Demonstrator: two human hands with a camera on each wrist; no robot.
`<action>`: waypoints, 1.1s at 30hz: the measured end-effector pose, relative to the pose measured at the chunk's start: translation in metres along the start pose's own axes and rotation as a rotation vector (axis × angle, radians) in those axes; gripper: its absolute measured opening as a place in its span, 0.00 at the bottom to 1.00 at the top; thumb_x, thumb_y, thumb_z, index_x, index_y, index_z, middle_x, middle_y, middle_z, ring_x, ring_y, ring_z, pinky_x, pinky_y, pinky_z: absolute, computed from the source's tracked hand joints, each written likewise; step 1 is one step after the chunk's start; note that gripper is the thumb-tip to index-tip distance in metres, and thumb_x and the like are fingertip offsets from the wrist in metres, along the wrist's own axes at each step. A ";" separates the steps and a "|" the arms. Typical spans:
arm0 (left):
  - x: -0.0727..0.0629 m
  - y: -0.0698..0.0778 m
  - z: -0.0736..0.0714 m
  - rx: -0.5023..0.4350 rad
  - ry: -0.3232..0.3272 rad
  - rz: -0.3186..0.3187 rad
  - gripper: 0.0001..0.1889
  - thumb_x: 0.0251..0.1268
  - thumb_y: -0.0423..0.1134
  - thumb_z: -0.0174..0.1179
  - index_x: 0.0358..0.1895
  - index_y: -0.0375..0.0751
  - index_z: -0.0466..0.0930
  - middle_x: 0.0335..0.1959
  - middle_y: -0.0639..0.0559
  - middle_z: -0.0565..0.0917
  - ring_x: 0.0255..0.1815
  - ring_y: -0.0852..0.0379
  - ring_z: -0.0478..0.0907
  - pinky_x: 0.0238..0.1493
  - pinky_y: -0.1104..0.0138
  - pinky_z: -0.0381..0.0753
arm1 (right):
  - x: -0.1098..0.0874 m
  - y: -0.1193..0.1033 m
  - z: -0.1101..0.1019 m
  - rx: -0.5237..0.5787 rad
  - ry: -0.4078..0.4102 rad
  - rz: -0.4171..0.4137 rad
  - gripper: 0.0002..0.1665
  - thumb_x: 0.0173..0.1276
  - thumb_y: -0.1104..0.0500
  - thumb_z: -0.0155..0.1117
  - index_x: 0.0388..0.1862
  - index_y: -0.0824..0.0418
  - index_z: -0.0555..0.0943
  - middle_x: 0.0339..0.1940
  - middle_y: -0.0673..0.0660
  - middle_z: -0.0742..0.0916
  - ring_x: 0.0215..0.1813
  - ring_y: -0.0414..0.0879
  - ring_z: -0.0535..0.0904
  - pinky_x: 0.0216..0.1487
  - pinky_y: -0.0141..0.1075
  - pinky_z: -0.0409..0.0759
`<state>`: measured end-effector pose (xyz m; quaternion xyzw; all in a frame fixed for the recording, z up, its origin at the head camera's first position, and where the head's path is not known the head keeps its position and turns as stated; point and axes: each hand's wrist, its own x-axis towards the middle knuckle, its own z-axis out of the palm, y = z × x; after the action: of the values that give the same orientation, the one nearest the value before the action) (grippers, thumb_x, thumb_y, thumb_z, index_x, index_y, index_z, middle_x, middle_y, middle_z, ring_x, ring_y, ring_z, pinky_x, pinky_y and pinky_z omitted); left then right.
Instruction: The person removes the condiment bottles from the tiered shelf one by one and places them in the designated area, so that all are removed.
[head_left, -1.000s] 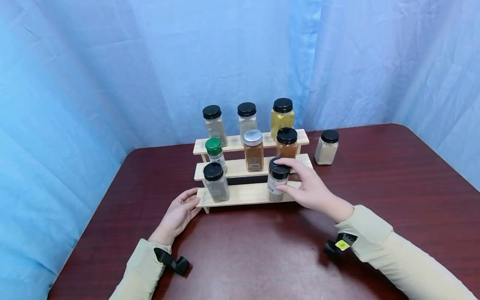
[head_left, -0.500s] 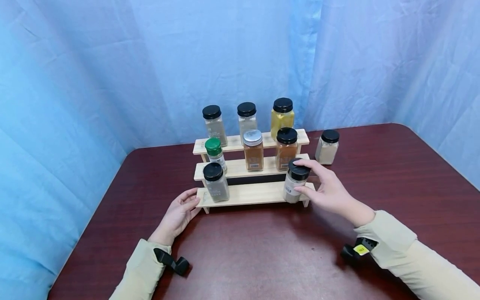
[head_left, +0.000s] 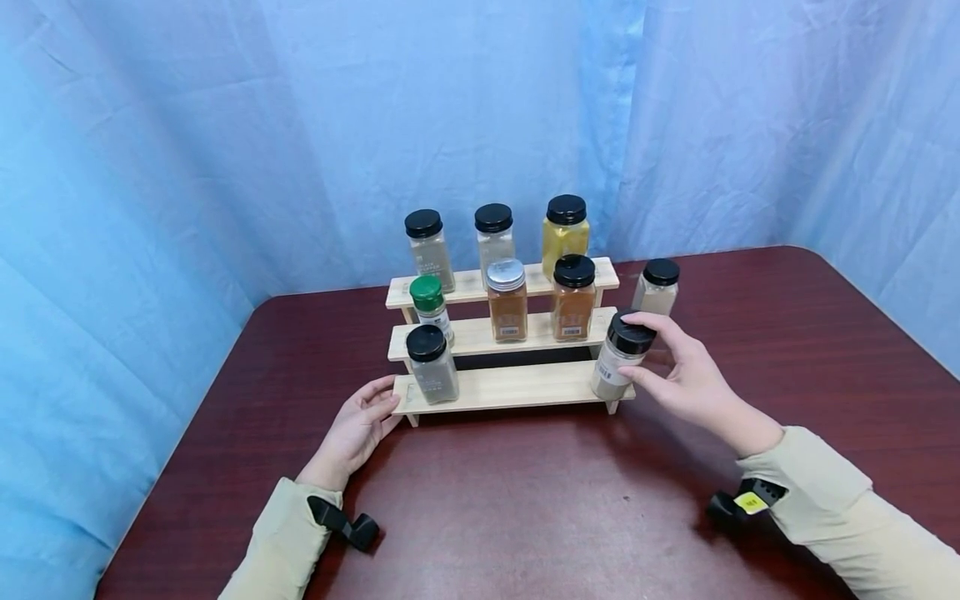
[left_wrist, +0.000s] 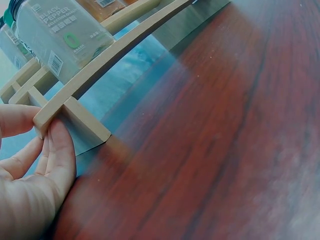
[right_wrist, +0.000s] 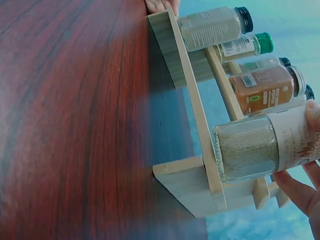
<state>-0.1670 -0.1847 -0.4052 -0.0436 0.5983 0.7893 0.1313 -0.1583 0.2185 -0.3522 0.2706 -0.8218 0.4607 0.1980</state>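
Note:
A three-step wooden spice rack (head_left: pixel 517 386) stands on the table. My left hand (head_left: pixel 354 433) pinches the left end of its lowest step between thumb and fingers, as the left wrist view shows too. With thumb and fingers, my right hand (head_left: pixel 693 379) grips a spice jar (head_left: pixel 613 367) with a black lid and white label. This jar is at the right end of the lowest step, slightly tilted; whether its base fully touches the wood I cannot tell. A black pepper jar (left_wrist: pixel 62 35) stands at the left of the same step.
On the middle step are a green-lidded jar (head_left: pixel 431 308), a silver-lidded jar (head_left: pixel 507 308) and a black-lidded brown jar (head_left: pixel 573 304). Three black-lidded jars, one a yellow jar (head_left: pixel 564 242), fill the top step. Another pale jar (head_left: pixel 657 292) stands on the table (head_left: pixel 787 333) behind my right hand.
My right hand has moved the spice jar rightward along the lowest step, from right of its middle to its right end. The left hand has stayed on the rack.

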 end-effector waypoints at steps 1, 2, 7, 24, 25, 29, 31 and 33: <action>0.000 0.000 0.000 -0.001 0.003 0.000 0.26 0.70 0.23 0.41 0.69 0.26 0.47 0.37 0.58 0.76 0.40 0.68 0.78 0.43 0.76 0.77 | 0.000 0.000 -0.001 -0.006 0.003 0.005 0.39 0.46 0.83 0.66 0.59 0.68 0.68 0.51 0.27 0.73 0.41 0.24 0.77 0.38 0.20 0.78; 0.000 0.000 0.000 -0.004 0.007 -0.001 0.26 0.70 0.23 0.41 0.69 0.27 0.47 0.37 0.58 0.76 0.40 0.67 0.78 0.43 0.76 0.77 | 0.000 0.001 -0.002 -0.013 0.004 0.010 0.39 0.47 0.82 0.67 0.59 0.67 0.68 0.50 0.27 0.73 0.41 0.24 0.77 0.38 0.20 0.78; 0.000 -0.002 -0.001 -0.015 0.008 0.006 0.25 0.70 0.22 0.40 0.69 0.26 0.48 0.36 0.59 0.77 0.39 0.68 0.78 0.43 0.76 0.77 | -0.002 0.002 -0.006 -0.044 0.010 0.022 0.39 0.48 0.81 0.67 0.60 0.66 0.68 0.50 0.27 0.72 0.41 0.23 0.76 0.38 0.19 0.77; 0.002 -0.003 -0.001 -0.006 -0.002 0.019 0.25 0.70 0.24 0.43 0.68 0.26 0.50 0.38 0.57 0.76 0.39 0.67 0.78 0.43 0.75 0.77 | -0.008 0.015 -0.024 -0.078 0.081 0.041 0.41 0.46 0.83 0.67 0.61 0.68 0.67 0.46 0.28 0.76 0.38 0.20 0.76 0.36 0.17 0.75; 0.002 -0.003 -0.001 -0.006 -0.001 0.018 0.25 0.70 0.23 0.43 0.68 0.26 0.50 0.38 0.57 0.77 0.39 0.67 0.78 0.43 0.75 0.77 | -0.007 0.016 -0.026 -0.083 0.090 0.040 0.41 0.46 0.83 0.67 0.61 0.68 0.67 0.46 0.28 0.76 0.38 0.20 0.76 0.35 0.17 0.75; 0.001 -0.001 -0.001 -0.002 -0.003 0.016 0.26 0.70 0.24 0.43 0.69 0.26 0.48 0.38 0.57 0.76 0.40 0.67 0.77 0.43 0.75 0.77 | -0.004 0.024 -0.032 -0.113 0.117 0.046 0.42 0.46 0.82 0.67 0.62 0.68 0.66 0.45 0.29 0.75 0.38 0.19 0.75 0.35 0.15 0.73; 0.001 0.000 -0.001 0.000 -0.006 0.009 0.27 0.70 0.23 0.42 0.69 0.26 0.47 0.38 0.58 0.75 0.40 0.67 0.77 0.44 0.76 0.76 | -0.003 0.029 -0.035 -0.123 0.124 0.063 0.42 0.48 0.82 0.67 0.63 0.67 0.66 0.46 0.29 0.74 0.40 0.19 0.74 0.36 0.14 0.73; 0.001 0.001 -0.001 0.007 -0.001 0.011 0.27 0.70 0.24 0.42 0.69 0.26 0.48 0.38 0.57 0.75 0.40 0.67 0.77 0.44 0.75 0.77 | -0.002 0.035 -0.038 -0.132 0.131 0.092 0.41 0.50 0.80 0.66 0.64 0.67 0.65 0.47 0.29 0.73 0.43 0.19 0.72 0.39 0.13 0.72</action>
<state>-0.1679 -0.1854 -0.4049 -0.0395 0.6010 0.7880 0.1273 -0.1762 0.2673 -0.3569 0.1881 -0.8473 0.4309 0.2470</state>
